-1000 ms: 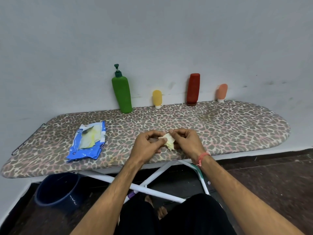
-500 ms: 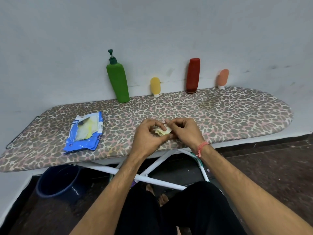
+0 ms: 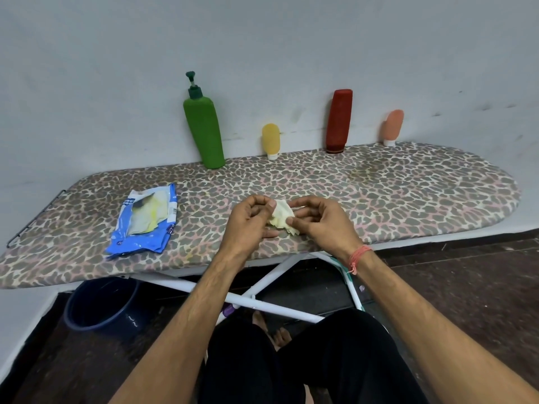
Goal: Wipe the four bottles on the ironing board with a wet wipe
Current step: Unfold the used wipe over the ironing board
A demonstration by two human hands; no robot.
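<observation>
An ironing board (image 3: 379, 193) spans mid-frame; four bottles (image 3: 339, 121) stand along its far edge. At centre, left hand (image 3: 248, 225) and right hand (image 3: 323, 223) both pinch a crumpled wet wipe (image 3: 281, 218).

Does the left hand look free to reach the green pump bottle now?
Probably not yet: the left hand and right hand both pinch the wet wipe. Nothing blocks the green pump bottle.

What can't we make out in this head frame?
- Wet wipe: crumpled between left hand and right hand; fingers hide part of it.
- Wipes packet: print too small to read.
- Bucket: ironing board covers its far side, contents unseen.
- Bottles' backs face the wall.
</observation>
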